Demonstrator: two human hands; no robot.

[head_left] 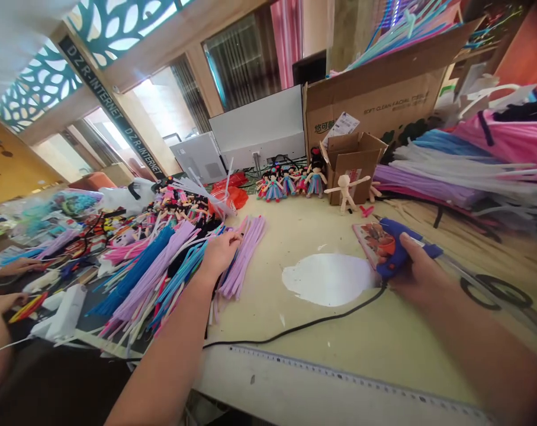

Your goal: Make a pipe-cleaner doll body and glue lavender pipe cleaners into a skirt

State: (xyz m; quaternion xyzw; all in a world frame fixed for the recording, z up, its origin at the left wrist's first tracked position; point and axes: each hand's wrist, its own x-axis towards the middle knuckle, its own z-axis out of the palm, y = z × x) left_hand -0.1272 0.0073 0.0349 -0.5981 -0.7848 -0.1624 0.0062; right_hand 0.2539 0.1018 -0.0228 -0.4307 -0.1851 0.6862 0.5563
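My right hand (421,269) is wrapped round a blue glue gun (395,242), with the thumb on top. Its black cord (312,322) runs left across the table. Beside the gun lies a small card with an orange and brown picture (372,242). My left hand (221,254) is over the bundles of pipe cleaners, fingers curled together near the lilac pipe cleaners (246,260); what the fingertips hold, if anything, is too small to make out. A plain cream pipe-cleaner figure (346,192) stands against a small open cardboard box (354,154).
Finished dolls (290,182) stand at the back below a monitor (259,127). Black scissors (499,290) lie at right, near piled pipe cleaners (450,171). A ruler strip (339,376) follows the front edge. Another person's hands (6,305) are at far left, near a white power strip (66,310).
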